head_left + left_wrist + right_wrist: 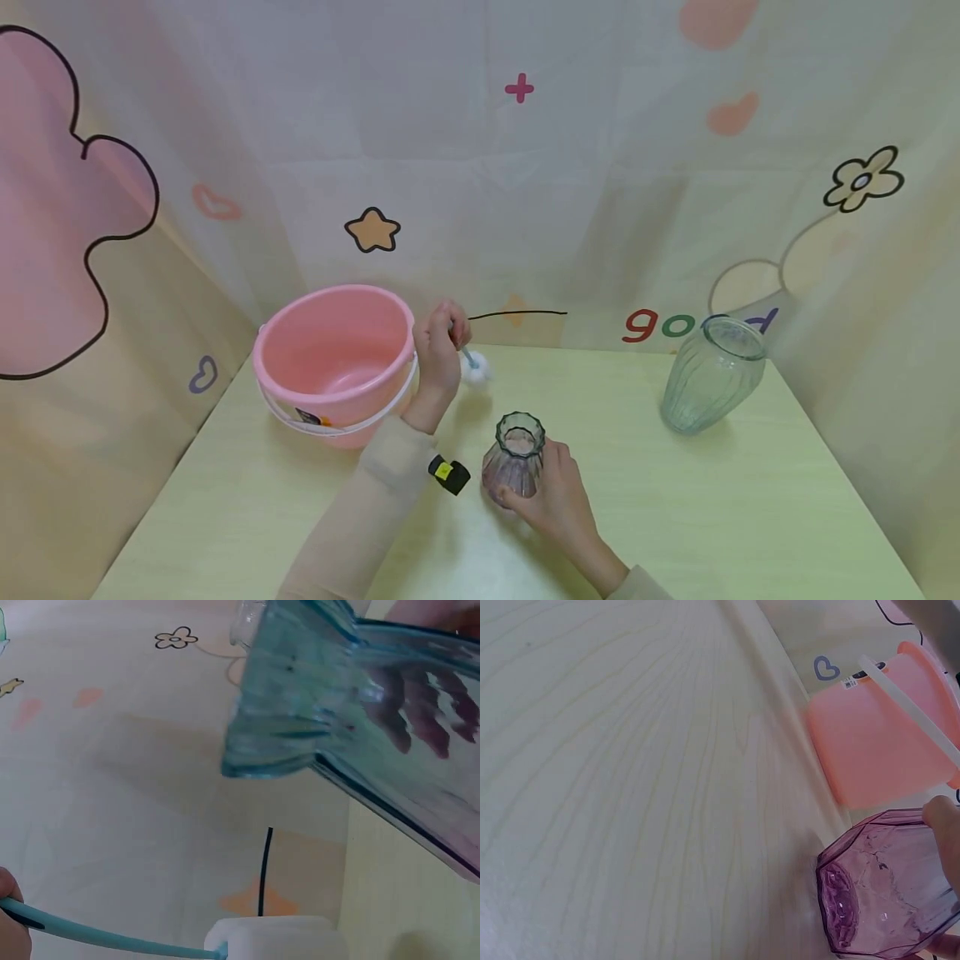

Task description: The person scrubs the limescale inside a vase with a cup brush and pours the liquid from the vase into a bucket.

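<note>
My left hand (442, 337) grips the thin teal handle (112, 935) of a bottle brush. Its white, soft-looking head (476, 367) hangs below the fist, beyond the small vase. My right hand (555, 496) holds a small ribbed glass vase (513, 475) around its side, thumb in front. The vase has a greenish flared rim and a purple-pink base (844, 904). In the left wrist view the bluish neck (281, 697) looms close, with fingers seen through the glass. The brush head is outside the vase.
A pink bucket (333, 400) with a white handle stands at the left, close to my left forearm. A larger clear green glass vase (708, 383) stands at the right back. The pale wooden table (750, 508) meets a printed curtain (570, 208) behind.
</note>
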`<state>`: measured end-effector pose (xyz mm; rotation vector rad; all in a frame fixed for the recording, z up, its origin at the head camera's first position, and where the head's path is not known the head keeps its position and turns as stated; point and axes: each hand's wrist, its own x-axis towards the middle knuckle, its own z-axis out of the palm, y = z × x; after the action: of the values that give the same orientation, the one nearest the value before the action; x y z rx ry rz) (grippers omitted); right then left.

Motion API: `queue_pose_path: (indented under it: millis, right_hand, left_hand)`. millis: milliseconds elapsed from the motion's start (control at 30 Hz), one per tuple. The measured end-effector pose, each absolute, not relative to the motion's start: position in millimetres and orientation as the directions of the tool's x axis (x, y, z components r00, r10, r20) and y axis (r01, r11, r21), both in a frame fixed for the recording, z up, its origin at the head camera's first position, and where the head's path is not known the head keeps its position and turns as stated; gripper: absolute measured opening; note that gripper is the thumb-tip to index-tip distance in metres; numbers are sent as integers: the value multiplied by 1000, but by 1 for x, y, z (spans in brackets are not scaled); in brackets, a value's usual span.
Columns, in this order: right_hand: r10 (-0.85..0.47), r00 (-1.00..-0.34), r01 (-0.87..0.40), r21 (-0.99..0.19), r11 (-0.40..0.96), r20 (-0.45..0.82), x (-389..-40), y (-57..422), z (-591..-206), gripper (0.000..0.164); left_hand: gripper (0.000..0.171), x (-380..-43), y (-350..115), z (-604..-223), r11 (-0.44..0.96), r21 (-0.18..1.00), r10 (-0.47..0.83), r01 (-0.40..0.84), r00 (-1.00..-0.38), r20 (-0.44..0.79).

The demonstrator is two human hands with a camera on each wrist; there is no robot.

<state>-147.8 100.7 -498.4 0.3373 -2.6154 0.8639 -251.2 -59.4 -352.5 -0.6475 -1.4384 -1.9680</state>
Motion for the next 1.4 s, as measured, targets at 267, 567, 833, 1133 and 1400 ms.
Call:
queue_pose_path:
  millis: [267,567,833,1133,1400]
  right_hand:
    - [-111,-903,-334,-516,789,415,-147,101,-499,82]
    - [-112,-900,-341,-520,783,422,-147,101,-499,82]
    - [-115,-893,-353,-516,781,436,-148,101,-499,82]
    - [-116,-897,-348,-520,780,426,-149,102,-500,82]
    - [-122,-897,-351,-518,780,425,-148,102,-500,82]
  left_hand:
    - [32,-263,-65,-379,-236,688,-191,687,-727,660]
    - [31,-272,-66,-399,-274,674,-163,686,-724,671]
    - [32,-275,-67,-416,-310,692,-128,652,-750,649]
    - [30,-265,-73,-416,-150,780,-140,607,-794,591]
    - [26,-225,-73,-396,91,858,-130,505,-849,513]
